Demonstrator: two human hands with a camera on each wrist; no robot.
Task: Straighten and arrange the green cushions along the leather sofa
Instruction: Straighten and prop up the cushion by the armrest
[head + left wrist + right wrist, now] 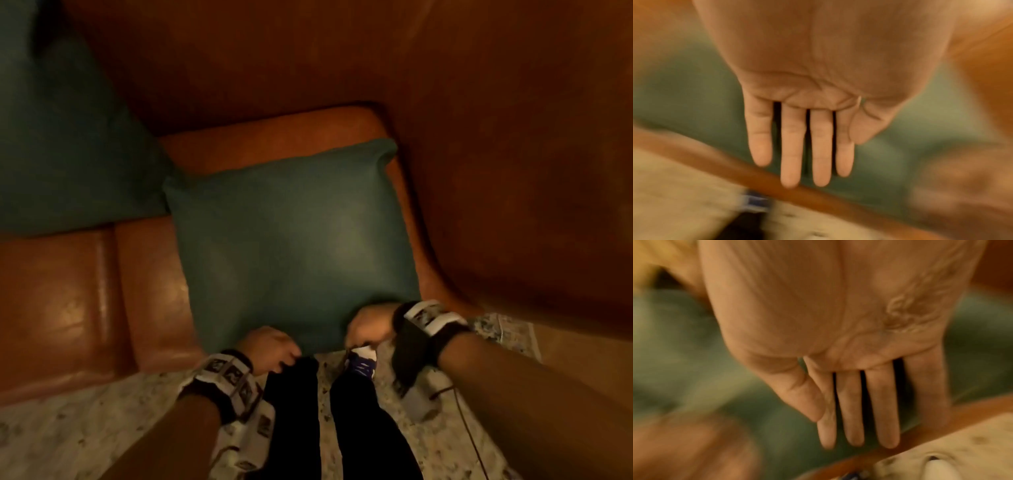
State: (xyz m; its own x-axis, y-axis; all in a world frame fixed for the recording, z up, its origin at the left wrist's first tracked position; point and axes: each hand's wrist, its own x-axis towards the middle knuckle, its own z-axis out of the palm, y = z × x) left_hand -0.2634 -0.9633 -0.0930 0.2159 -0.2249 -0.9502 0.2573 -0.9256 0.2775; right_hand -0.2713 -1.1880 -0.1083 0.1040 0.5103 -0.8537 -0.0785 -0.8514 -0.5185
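Both hands have straight fingers and hold nothing. The left hand (270,346) and right hand (368,325) are at the near edge of a cushion (294,240), which lies flat on the sofa (144,274) just beyond the fingers (791,146). A second cushion (61,154) lies further left of the left hand.

Behind the left hand (270,346), a black wrist strap (224,380) carried a white block printed with square black-and-white markers. Behind the right hand (368,325) sat a matching white marker block (430,317) on a broad black band, with a thin dark cable (469,431) trailing back from it. Both forearms were bare. Black trousers (359,428) covered the legs, and a blue-and-white shoe (361,359) showed just below the right hand.
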